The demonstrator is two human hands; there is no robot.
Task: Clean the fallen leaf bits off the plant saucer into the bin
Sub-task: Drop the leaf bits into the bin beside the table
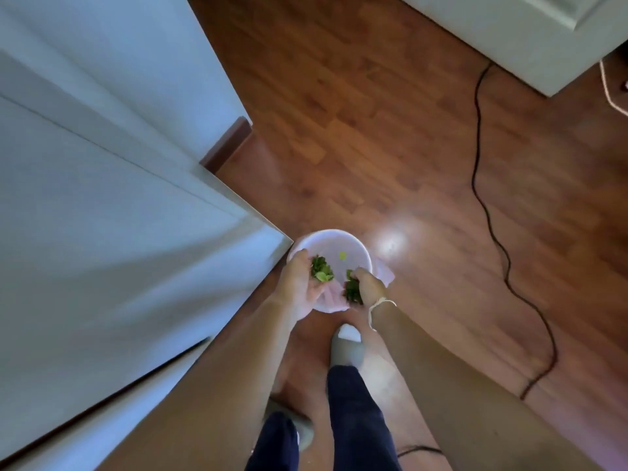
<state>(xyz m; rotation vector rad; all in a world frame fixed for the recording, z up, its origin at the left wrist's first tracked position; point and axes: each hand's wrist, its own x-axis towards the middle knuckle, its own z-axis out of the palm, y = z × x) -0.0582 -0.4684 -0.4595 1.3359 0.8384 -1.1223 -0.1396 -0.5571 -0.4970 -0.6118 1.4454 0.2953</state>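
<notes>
Green leaf bits (321, 270) fill two cupped palms held over a small white bin (353, 248) standing on the wooden floor (373, 130), just off the corner of a pale blue-white cabinet (119, 198). The left hand (302, 287) is turned palm-up over the bin's near-left rim, fingers curled together around a loose heap of light and dark green scraps; the right hand (368, 287) hangs over the near-right rim, its fingers closed down on a darker clump (352, 289) — how tightly is hard to tell through the blur. One yellow-green scrap (342, 255) lies alone inside the bin, against its pale interior, and what looks like a thin white liner (385, 275) pokes out beside the bin's right edge. A pale string bracelet (375, 309) circles the right wrist. Below the arms the person's dark navy trouser legs (353, 409) show, with a grey slipper (346, 350) and white sock toe pointing at the bin and a second slipper (302, 428) partly hidden lower left. A black cable (482, 198) snakes across the reddish-brown boards to the right, past a bright glare spot — and a white piece of furniture (509, 35) crosses the upper right corner. The saucer itself is not in this view.
</notes>
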